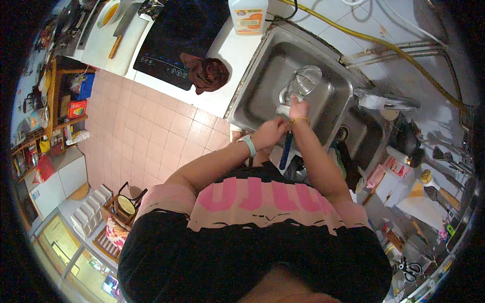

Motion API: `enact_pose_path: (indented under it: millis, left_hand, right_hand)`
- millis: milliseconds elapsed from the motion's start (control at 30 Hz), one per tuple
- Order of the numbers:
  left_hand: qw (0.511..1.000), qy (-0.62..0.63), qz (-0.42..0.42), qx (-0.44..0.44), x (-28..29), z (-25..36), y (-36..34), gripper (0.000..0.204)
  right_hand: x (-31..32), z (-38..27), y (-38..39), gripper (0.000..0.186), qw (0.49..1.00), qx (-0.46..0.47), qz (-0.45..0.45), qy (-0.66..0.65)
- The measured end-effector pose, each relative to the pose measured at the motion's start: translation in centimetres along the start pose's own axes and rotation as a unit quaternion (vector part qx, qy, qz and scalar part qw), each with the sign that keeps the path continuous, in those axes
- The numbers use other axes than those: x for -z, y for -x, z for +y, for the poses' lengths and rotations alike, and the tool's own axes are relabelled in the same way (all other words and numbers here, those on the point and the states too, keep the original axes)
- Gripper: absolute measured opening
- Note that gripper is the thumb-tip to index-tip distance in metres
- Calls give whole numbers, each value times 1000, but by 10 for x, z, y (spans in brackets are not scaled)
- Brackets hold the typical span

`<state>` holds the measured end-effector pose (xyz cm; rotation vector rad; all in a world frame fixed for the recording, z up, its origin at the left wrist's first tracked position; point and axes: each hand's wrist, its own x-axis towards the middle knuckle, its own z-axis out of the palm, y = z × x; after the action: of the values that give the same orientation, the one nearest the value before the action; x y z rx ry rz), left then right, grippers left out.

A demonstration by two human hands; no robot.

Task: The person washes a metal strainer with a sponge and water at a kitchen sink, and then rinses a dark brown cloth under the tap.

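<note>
Both my hands are over the near side of the steel sink. My right hand is closed around a white sponge or cloth, its exact kind unclear. Just beyond the fingers is a round, shiny, ribbed head, like that of a wire skimmer. Below the wrists a dark blue handle sticks out toward me, roughly in line with that head; my hands hide the join. My left hand is closed at the handle's upper end, its fingertips pinched beside the right wrist.
A second, smaller basin adjoins on the right. Left of the sink, a crumpled brown cloth lies by the black cooktop. A white bottle stands at the sink's far left corner. A knife rests on a cutting board.
</note>
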<state>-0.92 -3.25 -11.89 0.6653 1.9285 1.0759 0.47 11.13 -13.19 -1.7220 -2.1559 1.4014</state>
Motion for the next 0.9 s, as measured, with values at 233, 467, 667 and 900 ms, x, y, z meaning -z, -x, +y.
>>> enact_pose_path:
  millis: [233,467,667,900]
  left_hand:
    - [960,264,98,7,25,43,-57,41]
    - [851,501,70,143,20,58,-83,20]
    - [855,502,63,115,-8,69,-85,29]
    - [847,510,123,86,5,85,-96,29]
  right_hand:
    - [25,13,14,33,912,269,-22,308]
    - [53,14,39,57,910,281,-69,296]
    - [99,7,55,56,953,201,-88,207]
    - [125,41,23,36,967,219,-102,79]
